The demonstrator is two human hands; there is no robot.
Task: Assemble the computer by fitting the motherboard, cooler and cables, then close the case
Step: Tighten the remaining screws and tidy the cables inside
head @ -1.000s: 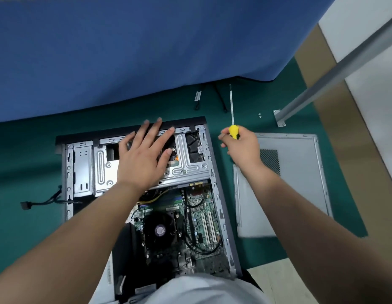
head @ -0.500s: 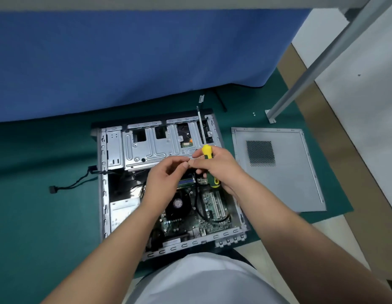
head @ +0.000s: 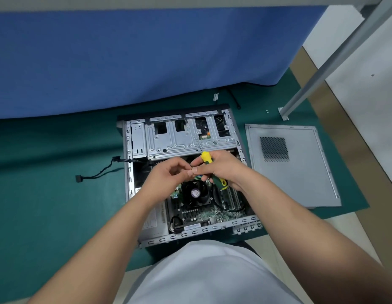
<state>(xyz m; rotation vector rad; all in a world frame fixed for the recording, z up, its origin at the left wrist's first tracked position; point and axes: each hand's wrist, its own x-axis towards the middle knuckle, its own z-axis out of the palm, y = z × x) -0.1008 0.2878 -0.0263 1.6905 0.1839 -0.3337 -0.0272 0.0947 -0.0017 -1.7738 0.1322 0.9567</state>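
While the computer case (head: 186,178) lies open on its side in the middle of the green mat (head: 48,194), both hands meet just above it. The right hand (head: 221,170) has its fingers curled round a screwdriver (head: 212,170) with a yellow and green handle. The thin metal shaft points up and away toward the far edge of the case, over the silver drive cage (head: 179,139). The left hand (head: 166,176) is curled too, with its thumb and fingers pinched together right next to the right thumb. It may be pinching something very small, but I cannot tell what.

Inside the case sits the green motherboard (head: 203,211), and the black cooler (head: 195,193) with its round fan is on top of it, just under the hands. A black cable (head: 227,207) loops beside the cooler. Another black cable (head: 98,172) hangs out over the left edge of the case and lies on the mat.

The grey side panel (head: 300,172) lies flat near the right edge of the mat, just beside the case and not on it. Two tiny screws (head: 267,111) sit near the far right corner of the mat, next to a metal leg (head: 335,62). A blue cloth (head: 146,58) hangs down behind the mat.
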